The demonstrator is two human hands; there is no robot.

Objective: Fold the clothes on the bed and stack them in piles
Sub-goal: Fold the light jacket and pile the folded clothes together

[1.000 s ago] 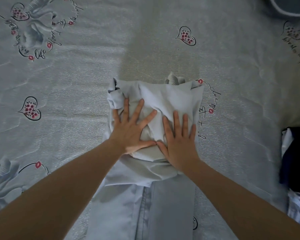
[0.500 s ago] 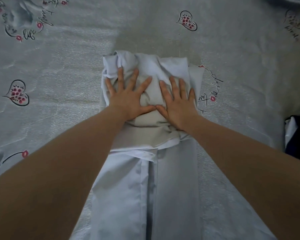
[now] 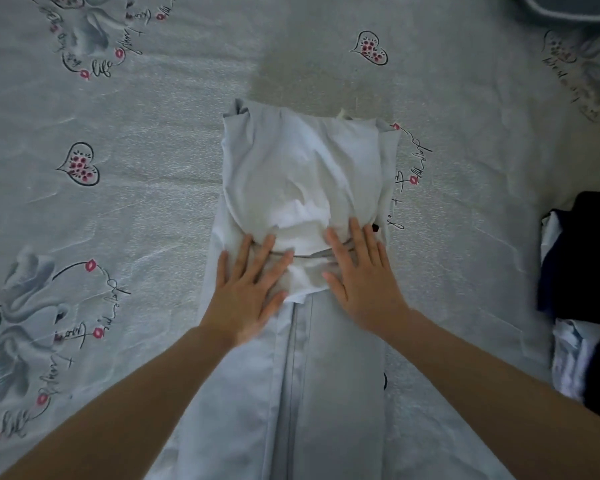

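Left hand (image 3: 248, 292): flat, fingers spread, pressing the fold edge; no grip.
Pale garment (image 3: 302, 258): mid-bed (image 3: 146, 188), top part folded over, long lower part unfolded.
Right hand (image 3: 364, 278): flat, pressing likewise.
Dark pile (image 3: 582, 289): far right, apparently stacked; garment not yet added.

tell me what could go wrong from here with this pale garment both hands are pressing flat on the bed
1. The folded-over top of the pale garment looks puffy and creased; once the left hand and right hand lift, it may spring open.
2. The long unfolded part runs toward the person; folding it up over that bulge could give a lopsided bundle.
3. The dark clothes pile sits at the bedsheet's right edge of view and looks uneven; stacking there might topple it.
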